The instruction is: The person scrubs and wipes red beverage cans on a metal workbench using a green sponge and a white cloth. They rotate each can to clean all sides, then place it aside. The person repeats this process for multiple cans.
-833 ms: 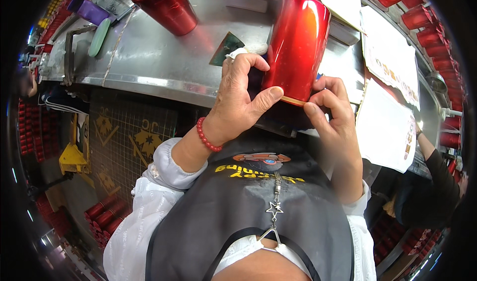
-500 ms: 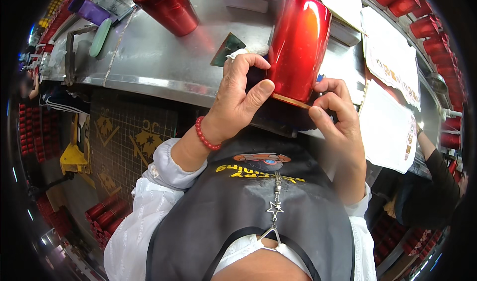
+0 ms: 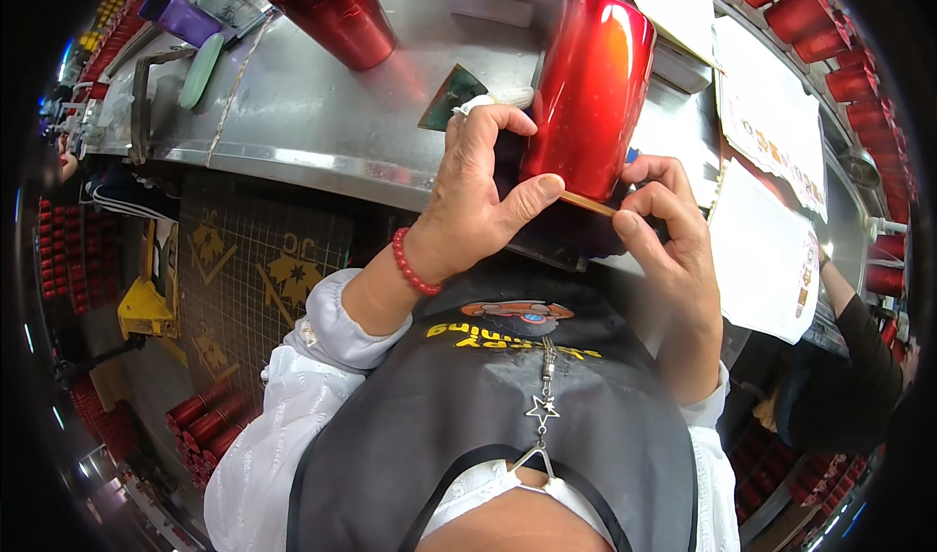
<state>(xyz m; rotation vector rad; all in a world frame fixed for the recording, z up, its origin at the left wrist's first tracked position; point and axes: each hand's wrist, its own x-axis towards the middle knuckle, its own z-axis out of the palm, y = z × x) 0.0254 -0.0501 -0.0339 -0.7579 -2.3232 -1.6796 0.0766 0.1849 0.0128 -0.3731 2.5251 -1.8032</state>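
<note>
A shiny red metal tumbler [image 3: 597,93] lies on a dark support at the near side of the steel bench, its near end toward me. My left hand [image 3: 478,181] is curved against its left side, index finger touching the wall and thumb pressed at the near edge. White wrapping [image 3: 506,98] shows by its farther fingers. A thin orange-brown strip [image 3: 588,204] runs along that near edge. My right hand [image 3: 673,225] pinches the strip's right end between thumb and index finger. The other right fingers curl beside the tumbler; their tips are partly hidden.
A second red tumbler [image 3: 337,15] and a small dark green square [image 3: 453,96] are on the steel bench [image 3: 293,113]. Printed white sheets [image 3: 761,240] lie at the right. Farther left are a purple object [image 3: 181,17] and a pale green oval [image 3: 201,71]. Another person's arm [image 3: 847,293] shows at far right.
My left thumb has slid right along the near edge, onto the strip's left part. The right hand keeps its pinch with little movement. The whole view has shifted slightly.
</note>
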